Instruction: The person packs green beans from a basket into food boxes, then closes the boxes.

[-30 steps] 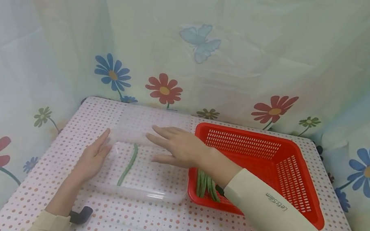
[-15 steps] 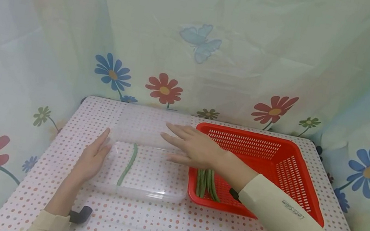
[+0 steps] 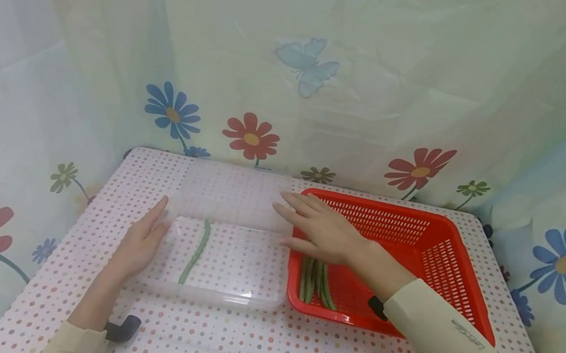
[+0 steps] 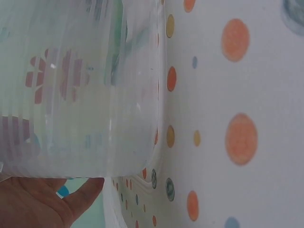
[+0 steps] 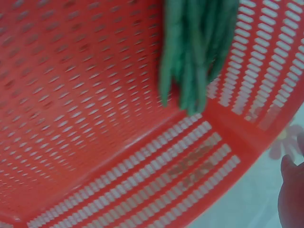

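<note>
My left hand [image 3: 139, 243] rests with straight fingers against the left side of a clear plastic box [image 3: 238, 302], whose hinged lid [image 3: 234, 193] lies folded back behind it. Inside the box, toward its left, lies one long green bean [image 3: 197, 253]. In the left wrist view the ribbed box wall [image 4: 85, 123] stands just beyond the thumb. Over the left rim of the red basket [image 3: 457, 283], my right hand [image 3: 327, 231] hovers with fingers spread and nothing held. Several green beans [image 3: 318, 283] lie bunched at the basket's left end, partly beneath that hand.
A dotted cloth [image 3: 240, 352] covers the table. The perforated basket stands right of the clear box, their sides close together. Behind and on both sides hangs a flowered curtain [image 3: 292, 121]. Each wrist bears a dark strap-on piece [image 3: 122, 328].
My right hand has moved to the right, from above the clear box to the basket's left rim, its fingers still spread. The left hand and the single bean have not moved.
</note>
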Action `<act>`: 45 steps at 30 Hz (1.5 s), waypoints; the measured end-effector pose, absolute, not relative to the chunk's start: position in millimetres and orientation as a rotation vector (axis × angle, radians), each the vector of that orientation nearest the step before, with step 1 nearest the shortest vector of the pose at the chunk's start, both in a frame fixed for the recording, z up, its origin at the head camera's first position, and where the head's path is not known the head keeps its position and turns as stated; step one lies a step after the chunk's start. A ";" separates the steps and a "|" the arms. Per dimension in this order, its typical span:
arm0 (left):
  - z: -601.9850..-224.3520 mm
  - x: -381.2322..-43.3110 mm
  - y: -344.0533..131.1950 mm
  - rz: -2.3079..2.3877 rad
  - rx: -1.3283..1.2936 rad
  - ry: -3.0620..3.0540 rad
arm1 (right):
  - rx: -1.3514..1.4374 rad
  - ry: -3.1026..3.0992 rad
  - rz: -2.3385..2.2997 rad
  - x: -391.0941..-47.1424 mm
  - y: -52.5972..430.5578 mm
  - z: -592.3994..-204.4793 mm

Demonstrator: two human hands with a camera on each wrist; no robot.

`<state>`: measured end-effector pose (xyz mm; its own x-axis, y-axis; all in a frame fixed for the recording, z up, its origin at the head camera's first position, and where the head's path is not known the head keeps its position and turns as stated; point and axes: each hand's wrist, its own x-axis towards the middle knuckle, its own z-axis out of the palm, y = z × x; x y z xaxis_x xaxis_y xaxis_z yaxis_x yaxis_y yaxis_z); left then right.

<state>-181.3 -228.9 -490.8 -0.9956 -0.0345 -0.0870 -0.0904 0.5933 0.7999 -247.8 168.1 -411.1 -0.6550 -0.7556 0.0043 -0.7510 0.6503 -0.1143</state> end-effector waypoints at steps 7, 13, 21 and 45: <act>-490.1 -180.3 -228.6 1.377 -0.115 2.748 | -1.223 2.828 -0.143 -251.4 194.2 -417.9; -489.2 -179.6 -229.0 1.368 -0.117 2.760 | -1.196 2.839 -0.158 -250.6 208.2 -421.5; -491.0 -180.3 -229.4 1.383 -0.106 2.757 | -1.189 2.842 -0.135 -251.3 221.7 -427.1; -490.0 -179.8 -228.5 1.398 -0.101 2.743 | -1.268 2.601 0.094 -251.3 234.4 -445.3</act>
<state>-179.8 -228.5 -490.0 -0.9960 -0.0306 -0.0840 -0.0859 0.5866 0.8053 -251.3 234.4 -445.3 -0.5917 -0.7673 -0.2474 -0.7831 0.6199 -0.0497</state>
